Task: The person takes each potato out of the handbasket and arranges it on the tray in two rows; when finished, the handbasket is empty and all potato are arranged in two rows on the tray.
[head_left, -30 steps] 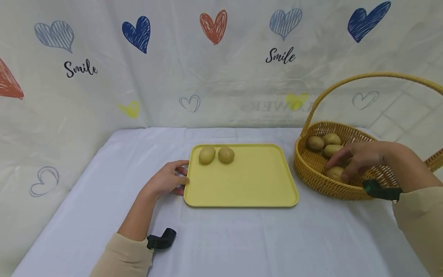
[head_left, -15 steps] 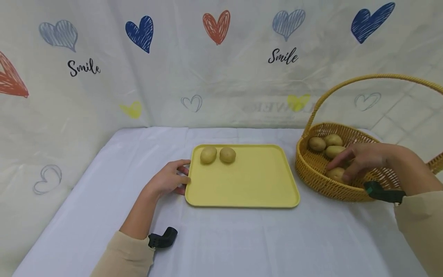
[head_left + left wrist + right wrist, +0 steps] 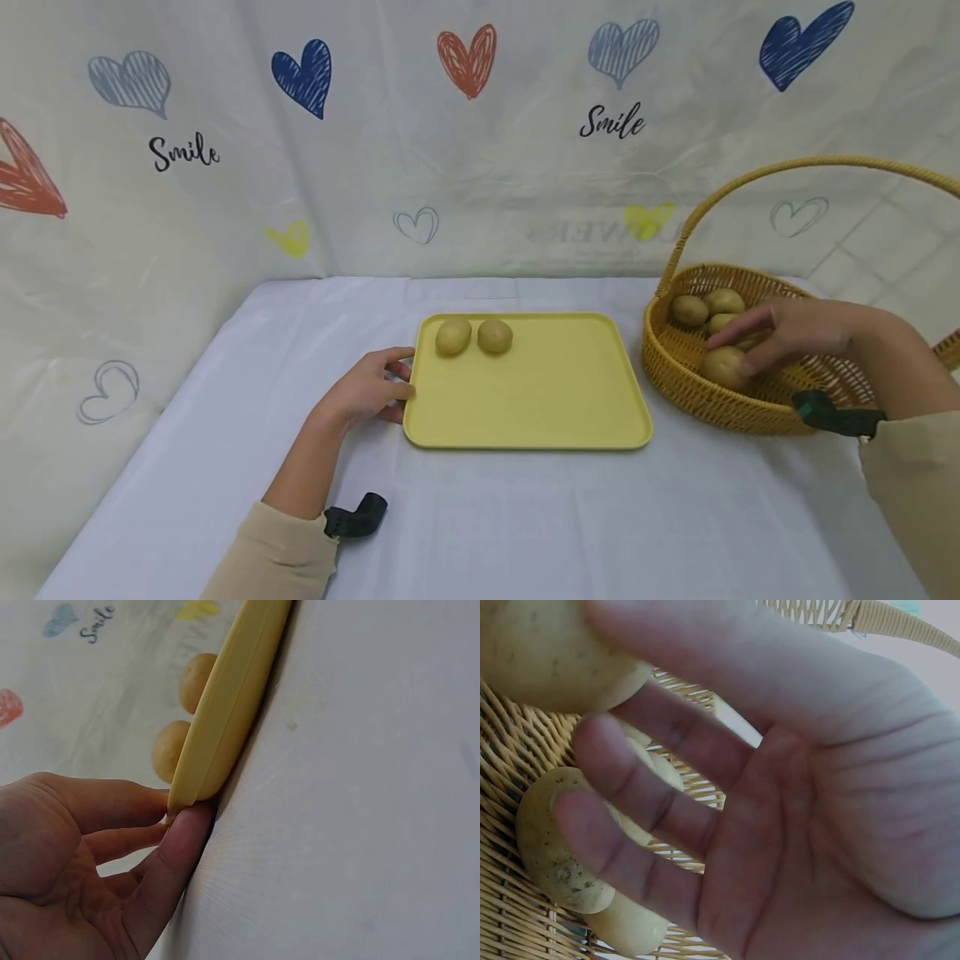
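In the head view, my right hand reaches into the wicker basket and pinches a potato between thumb and fingertips. The right wrist view shows that potato at upper left, the thumb on its side and the other fingers spread over more potatoes below. My left hand grips the left edge of the yellow tray, thumb and fingertips at its rim. Two potatoes lie at the tray's back left, one oval and one rounder.
Several more potatoes lie in the basket, partly behind the right hand. A tall arched handle rises over the basket. White cloth covers the table, and a curtain printed with hearts hangs behind it.
My right hand has lifted slightly, and more of the potato between its fingers shows. The left hand stays at the tray's edge. The head view has shifted a little.
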Available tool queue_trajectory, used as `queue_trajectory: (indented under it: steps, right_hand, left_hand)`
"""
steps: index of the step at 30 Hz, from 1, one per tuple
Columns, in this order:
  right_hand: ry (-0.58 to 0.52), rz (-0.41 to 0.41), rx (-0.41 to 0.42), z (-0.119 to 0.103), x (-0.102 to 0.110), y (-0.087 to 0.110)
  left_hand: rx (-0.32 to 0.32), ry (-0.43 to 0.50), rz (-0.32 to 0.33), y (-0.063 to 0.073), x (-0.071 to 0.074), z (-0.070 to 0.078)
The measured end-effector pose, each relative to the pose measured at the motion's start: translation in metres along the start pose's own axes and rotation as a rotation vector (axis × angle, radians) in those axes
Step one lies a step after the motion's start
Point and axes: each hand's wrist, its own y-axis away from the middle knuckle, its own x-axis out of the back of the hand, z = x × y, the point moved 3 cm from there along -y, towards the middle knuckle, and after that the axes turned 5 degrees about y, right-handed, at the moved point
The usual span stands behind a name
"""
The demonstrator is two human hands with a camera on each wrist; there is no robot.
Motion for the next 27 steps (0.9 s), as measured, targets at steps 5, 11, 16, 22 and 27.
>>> queue_trajectory:
  steps: [5, 11, 16, 22, 27]
  right_hand:
    - [0.005, 0.04, 0.015, -0.001, 0.001, 0.002]
    - [-0.066, 0.065, 0.039, -0.003, 0.002, 0.005]
    - [-0.128, 0.066, 0.101, -0.006, 0.003, 0.005]
    - [-0.082, 0.137, 0.146, -0.01, 0.004, 0.006]
    - [0.03, 0.244, 0.136, -0.022, 0.003, 0.006]
  left_hand:
    - [-0.002, 0.0, 0.003, 0.001, 0.0, 0.001]
    - [0.0, 0.006, 0.007, 0.001, 0.001, 0.001]
    - [0.001, 0.009, 0.011, 0.001, 0.001, 0.0]
    - [-0.002, 0.013, 0.01, 0.002, 0.001, 0.0]
    - [-0.011, 0.018, 0.007, 0.002, 0.0, 0.0]
